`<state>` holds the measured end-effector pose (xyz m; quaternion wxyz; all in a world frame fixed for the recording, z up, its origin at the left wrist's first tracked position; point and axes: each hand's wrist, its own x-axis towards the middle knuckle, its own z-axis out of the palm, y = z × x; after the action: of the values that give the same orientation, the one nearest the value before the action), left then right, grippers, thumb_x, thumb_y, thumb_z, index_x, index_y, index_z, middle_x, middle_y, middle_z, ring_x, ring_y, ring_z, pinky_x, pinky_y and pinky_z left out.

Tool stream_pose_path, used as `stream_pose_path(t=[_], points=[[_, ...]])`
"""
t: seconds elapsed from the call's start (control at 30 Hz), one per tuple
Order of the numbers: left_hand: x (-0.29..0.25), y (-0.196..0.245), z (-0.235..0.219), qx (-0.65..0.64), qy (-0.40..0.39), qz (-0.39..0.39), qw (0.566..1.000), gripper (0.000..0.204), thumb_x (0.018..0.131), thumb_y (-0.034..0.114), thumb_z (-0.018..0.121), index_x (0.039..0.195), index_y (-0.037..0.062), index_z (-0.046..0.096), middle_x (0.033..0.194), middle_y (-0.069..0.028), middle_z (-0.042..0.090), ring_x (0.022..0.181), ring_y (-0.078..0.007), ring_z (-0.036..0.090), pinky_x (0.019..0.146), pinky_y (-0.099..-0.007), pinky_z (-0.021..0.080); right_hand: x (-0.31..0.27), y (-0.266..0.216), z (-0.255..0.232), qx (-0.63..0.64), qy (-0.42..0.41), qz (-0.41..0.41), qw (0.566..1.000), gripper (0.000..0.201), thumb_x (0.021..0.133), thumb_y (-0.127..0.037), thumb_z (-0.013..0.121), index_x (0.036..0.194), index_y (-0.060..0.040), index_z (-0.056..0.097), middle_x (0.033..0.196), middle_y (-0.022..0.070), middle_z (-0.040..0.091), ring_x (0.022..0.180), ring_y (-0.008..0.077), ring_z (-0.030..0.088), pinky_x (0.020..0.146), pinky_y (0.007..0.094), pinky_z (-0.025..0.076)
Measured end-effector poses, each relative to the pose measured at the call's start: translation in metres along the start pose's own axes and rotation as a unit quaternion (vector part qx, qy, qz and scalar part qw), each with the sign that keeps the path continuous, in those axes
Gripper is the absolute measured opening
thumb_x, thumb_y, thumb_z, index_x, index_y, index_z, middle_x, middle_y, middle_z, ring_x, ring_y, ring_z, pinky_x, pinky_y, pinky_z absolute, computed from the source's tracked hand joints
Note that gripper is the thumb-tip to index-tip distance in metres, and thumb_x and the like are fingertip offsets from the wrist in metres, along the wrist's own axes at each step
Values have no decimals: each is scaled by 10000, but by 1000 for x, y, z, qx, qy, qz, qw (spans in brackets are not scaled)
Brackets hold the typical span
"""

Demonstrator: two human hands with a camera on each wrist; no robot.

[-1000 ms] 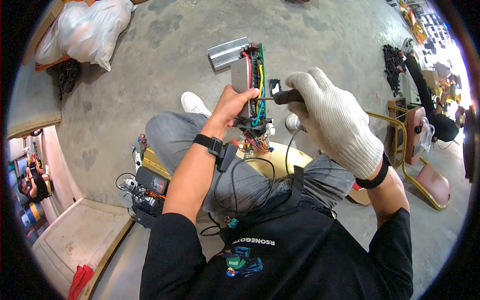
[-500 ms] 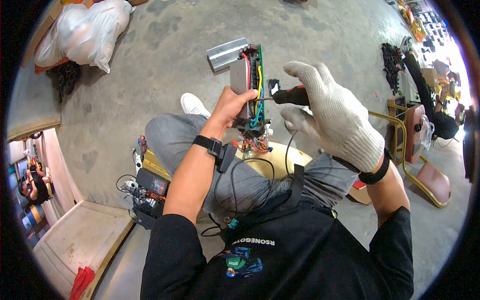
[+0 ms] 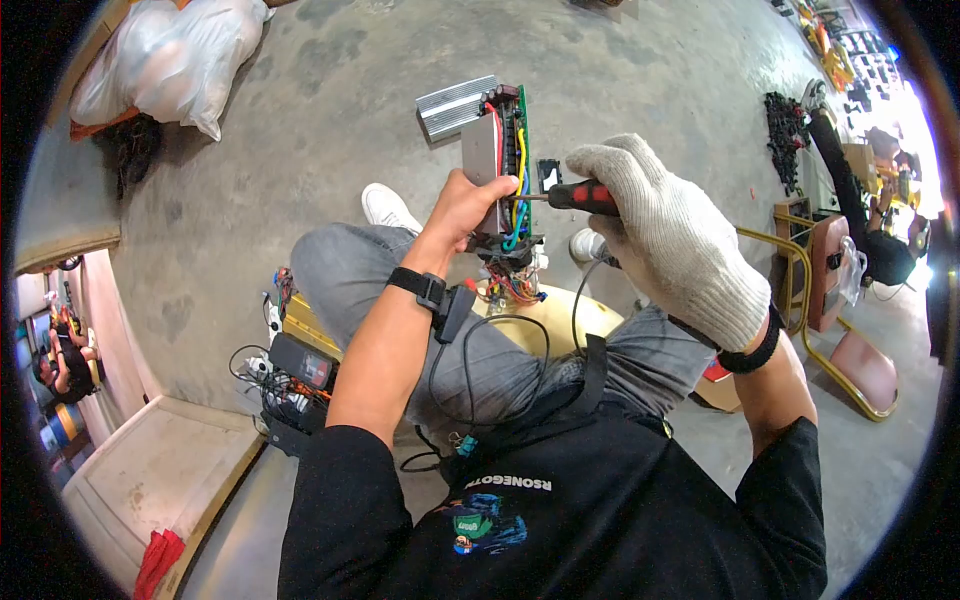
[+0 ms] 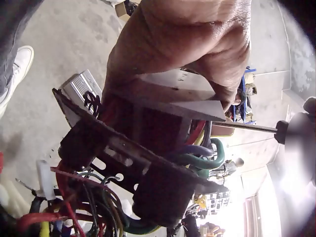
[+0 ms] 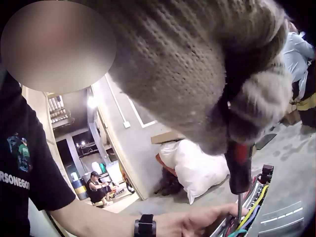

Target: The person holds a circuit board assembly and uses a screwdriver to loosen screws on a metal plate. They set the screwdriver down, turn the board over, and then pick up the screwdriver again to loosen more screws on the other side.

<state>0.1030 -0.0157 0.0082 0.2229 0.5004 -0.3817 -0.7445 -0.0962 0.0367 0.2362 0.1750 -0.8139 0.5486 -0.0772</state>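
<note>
Left hand (image 3: 468, 205) grips controller board (image 3: 503, 165); gloved right hand (image 3: 668, 235) wraps screwdriver (image 3: 575, 196). Judgement: keep shaft square to screw, board steady.

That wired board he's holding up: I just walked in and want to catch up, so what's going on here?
A seated person holds a circuit board with coloured wires upright in the bare left hand. The gloved right hand grips a red-and-black screwdriver, its shaft level and its tip at the board's wire side. A ribbed metal housing lies on the concrete floor behind.
</note>
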Motion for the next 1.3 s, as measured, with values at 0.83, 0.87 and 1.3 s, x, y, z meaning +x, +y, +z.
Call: stream_pose_path(t=[0.83, 0.87, 1.3], points=[[-5, 4, 3, -34, -19, 21, 999, 457, 861, 338, 780, 1127, -22, 688, 952, -74, 723, 815, -143, 675, 716, -310, 541, 1, -4, 5, -8, 13, 120, 993, 528, 850, -80, 742, 1321, -93, 503, 1190, 192, 585, 914, 403, 704, 735, 469, 586], [-4, 4, 3, -34, -19, 21, 999, 457, 861, 338, 780, 1127, -22, 688, 952, -74, 723, 815, -143, 675, 716, -310, 541, 1, -4, 3, -8, 13, 120, 993, 528, 850, -80, 742, 1321, -93, 503, 1190, 192, 585, 914, 403, 704, 735, 469, 586], [-11, 12, 5, -24, -4, 20, 1000, 435, 867, 325, 772, 1122, -19, 695, 960, -68, 723, 820, -136, 672, 717, -299, 542, -2, 2, 1, 25, 41, 17, 999, 437, 927, -202, 721, 1298, -89, 519, 1114, 186, 635, 867, 391, 711, 718, 467, 580]])
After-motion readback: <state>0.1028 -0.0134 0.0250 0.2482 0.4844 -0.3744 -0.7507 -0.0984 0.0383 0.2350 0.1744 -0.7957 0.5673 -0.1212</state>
